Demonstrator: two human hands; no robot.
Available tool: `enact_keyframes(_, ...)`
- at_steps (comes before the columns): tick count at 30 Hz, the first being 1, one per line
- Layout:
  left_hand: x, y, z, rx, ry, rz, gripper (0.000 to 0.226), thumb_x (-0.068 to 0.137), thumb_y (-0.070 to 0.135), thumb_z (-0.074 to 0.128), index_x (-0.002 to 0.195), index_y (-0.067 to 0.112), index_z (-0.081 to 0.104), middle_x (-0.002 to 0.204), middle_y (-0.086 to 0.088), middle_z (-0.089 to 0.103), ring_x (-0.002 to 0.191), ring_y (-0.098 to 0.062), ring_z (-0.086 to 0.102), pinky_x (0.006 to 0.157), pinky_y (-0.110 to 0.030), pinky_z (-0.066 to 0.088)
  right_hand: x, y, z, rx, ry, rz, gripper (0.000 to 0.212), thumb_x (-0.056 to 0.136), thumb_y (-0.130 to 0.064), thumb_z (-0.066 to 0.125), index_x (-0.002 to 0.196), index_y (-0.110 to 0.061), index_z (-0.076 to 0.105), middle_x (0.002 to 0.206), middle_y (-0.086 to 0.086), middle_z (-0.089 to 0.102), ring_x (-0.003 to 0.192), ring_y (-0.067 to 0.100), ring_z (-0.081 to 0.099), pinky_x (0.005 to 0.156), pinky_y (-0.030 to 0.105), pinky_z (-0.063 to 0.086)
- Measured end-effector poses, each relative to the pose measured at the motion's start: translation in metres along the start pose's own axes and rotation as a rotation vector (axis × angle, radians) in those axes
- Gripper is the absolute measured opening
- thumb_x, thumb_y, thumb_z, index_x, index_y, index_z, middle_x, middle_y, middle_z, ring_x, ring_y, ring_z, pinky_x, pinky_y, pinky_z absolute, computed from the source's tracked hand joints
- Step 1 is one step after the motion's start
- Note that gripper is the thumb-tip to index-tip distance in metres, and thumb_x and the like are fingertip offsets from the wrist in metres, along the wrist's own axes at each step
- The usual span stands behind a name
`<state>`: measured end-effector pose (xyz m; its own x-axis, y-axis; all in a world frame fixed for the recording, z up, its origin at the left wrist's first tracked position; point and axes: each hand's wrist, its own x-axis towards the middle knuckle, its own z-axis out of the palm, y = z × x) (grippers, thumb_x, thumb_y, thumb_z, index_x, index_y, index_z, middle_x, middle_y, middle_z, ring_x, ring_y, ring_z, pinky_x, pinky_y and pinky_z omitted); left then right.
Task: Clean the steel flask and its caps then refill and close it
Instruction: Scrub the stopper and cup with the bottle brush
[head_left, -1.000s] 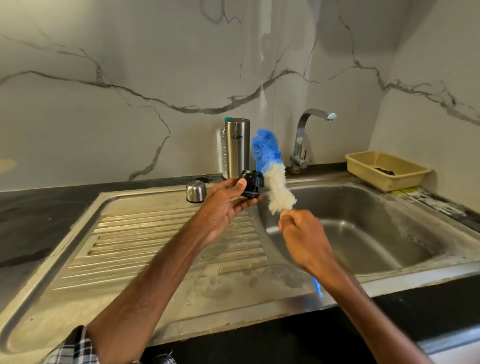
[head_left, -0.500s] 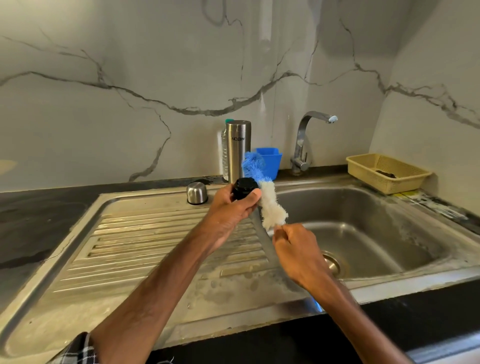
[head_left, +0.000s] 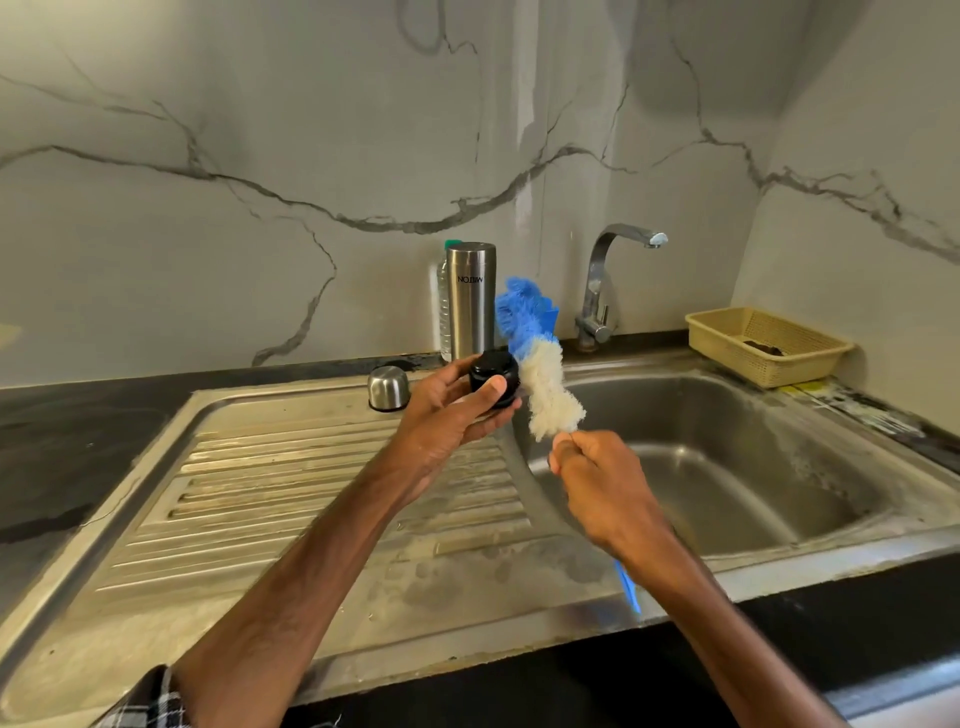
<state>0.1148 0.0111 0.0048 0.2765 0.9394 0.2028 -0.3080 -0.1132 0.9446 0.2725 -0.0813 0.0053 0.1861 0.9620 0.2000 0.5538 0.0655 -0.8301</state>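
Note:
My left hand (head_left: 451, 410) grips a black inner cap (head_left: 493, 378) over the inner edge of the drainboard. My right hand (head_left: 597, 480) holds a bottle brush (head_left: 545, 384) with blue and white bristles; the bristles touch the cap's right side. The brush's blue handle end (head_left: 626, 587) sticks out below my right wrist. The steel flask (head_left: 470, 301) stands upside down and capless at the back of the counter. A small steel outer cap (head_left: 388, 387) sits upside down on the drainboard's far edge.
The sink basin (head_left: 727, 467) lies to the right, with a tap (head_left: 602, 291) behind it. A beige basket (head_left: 763, 345) sits at the back right. A clear plastic bottle (head_left: 444, 306) stands behind the flask. The ribbed drainboard (head_left: 291, 493) spreads to the left.
The brush swept down along the black cap and has come back up. My left hand turned the cap a little. A blue container behind the brush showed earlier and is now mostly hidden.

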Motion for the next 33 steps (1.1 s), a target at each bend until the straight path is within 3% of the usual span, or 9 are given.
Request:
enact_keyframes(3,0.000,0.001,-0.007,0.008,0.016,0.027,0.054,0.086,0.016,0.072,0.138,0.010,0.058,0.126,-0.014,0.070,0.111,-0.030,0.071,0.091,-0.037,0.060,-0.013,0.007,0.002,-0.026,-0.059,-0.008,0.035,0.100,-0.016,0.041,0.073,0.001,0.055,0.049,-0.008,0.044,0.046,0.009,0.035,0.044,0.023,0.031)
enact_keyframes(8,0.000,0.000,-0.005,0.021,-0.011,0.011,0.042,0.095,0.006,0.066,0.135,0.005,0.056,0.124,-0.014,0.072,0.108,-0.034,0.072,0.090,-0.036,0.060,0.002,0.009,0.000,0.071,-0.028,0.039,0.038,0.101,-0.015,0.042,0.064,-0.013,0.053,0.042,-0.010,0.039,0.039,0.007,0.030,0.042,0.023,0.026)
enact_keyframes(12,0.004,0.004,-0.013,-0.032,0.032,0.005,0.040,0.095,0.005,0.065,0.134,0.007,0.057,0.126,-0.014,0.070,0.108,-0.032,0.072,0.090,-0.038,0.061,-0.012,0.010,0.004,0.007,-0.064,-0.012,0.038,0.101,-0.016,0.043,0.066,-0.009,0.056,0.043,-0.010,0.043,0.043,0.006,0.035,0.043,0.021,0.031)
enact_keyframes(16,0.003,0.003,-0.011,-0.006,-0.092,-0.038,0.045,0.096,0.001,0.061,0.139,0.012,0.057,0.131,-0.011,0.068,0.117,-0.029,0.068,0.096,-0.042,0.058,0.002,0.012,-0.001,0.073,-0.046,0.044,0.040,0.100,-0.017,0.043,0.062,-0.017,0.053,0.038,-0.011,0.039,0.036,0.004,0.031,0.044,0.023,0.028)
enact_keyframes(22,0.008,0.004,-0.015,-0.072,-0.061,-0.044,0.045,0.098,0.000,0.056,0.141,0.010,0.055,0.137,-0.017,0.063,0.116,-0.028,0.067,0.087,-0.032,0.061,-0.014,0.018,0.000,0.061,-0.091,0.011,0.040,0.101,-0.017,0.043,0.062,-0.018,0.053,0.041,-0.011,0.043,0.042,0.005,0.034,0.043,0.024,0.030)
enact_keyframes(27,0.003,0.001,-0.008,0.063,-0.226,-0.046,0.045,0.098,-0.004,0.053,0.140,0.012,0.056,0.139,-0.011,0.061,0.122,-0.025,0.065,0.091,-0.030,0.059,0.005,0.015,-0.005,0.111,-0.042,0.038,0.042,0.101,-0.015,0.042,0.061,-0.019,0.051,0.040,-0.011,0.038,0.038,0.005,0.029,0.043,0.022,0.025)
enact_keyframes(33,0.006,0.002,-0.021,0.392,-0.167,0.106,0.053,0.100,0.001,0.056,0.150,0.013,0.046,0.139,-0.006,0.061,0.123,-0.018,0.064,0.102,-0.032,0.054,-0.011,0.021,-0.008,-0.036,-0.073,-0.020,0.038,0.100,-0.015,0.042,0.064,-0.015,0.053,0.047,-0.009,0.043,0.044,0.006,0.034,0.044,0.022,0.032)
